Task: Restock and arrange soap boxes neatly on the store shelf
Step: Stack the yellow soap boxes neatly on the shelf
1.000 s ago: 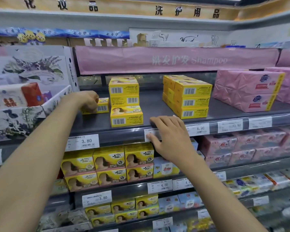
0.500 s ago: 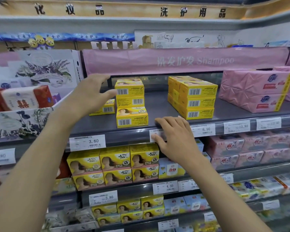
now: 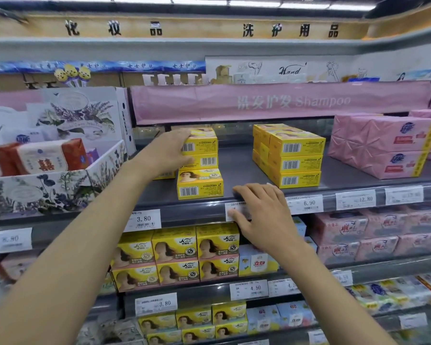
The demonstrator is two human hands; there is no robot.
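Furthest to the left of the grip stands the floral display carton (image 3: 47,185), which plays no part here. The left hand (image 3: 168,151) is up on the shelf (image 3: 237,168), fingers curled over the lid of the top soap box (image 3: 202,143) and thumb lying across the front of the second soap box (image 3: 208,161) beneath it. It holds the top box by its left end, so the rest of the box runs off to the right of the palm, long axis along the shelf front and barcode side facing out. Whether the second box is clamped too, I cannot tell. Just under the wrist a lone soap box (image 3: 165,174) peeps out, mostly hidden by the arm. Below and right of the grip lies the front soap box (image 3: 200,185), nearer the shelf lip than the two above and not flush with them, so I'd judge the coming move is a lift or nudge to square the pile. Further right and lower, the right hand (image 3: 261,215) lies flat and slack on the shelf lip with its thumb on a price tag (image 3: 237,210). It holds nothing and sits apart from the pile, so the left hand is the nearer one. Beyond that stands the tidy block of soap boxes (image 3: 292,158), then the pink packs (image 3: 383,148).
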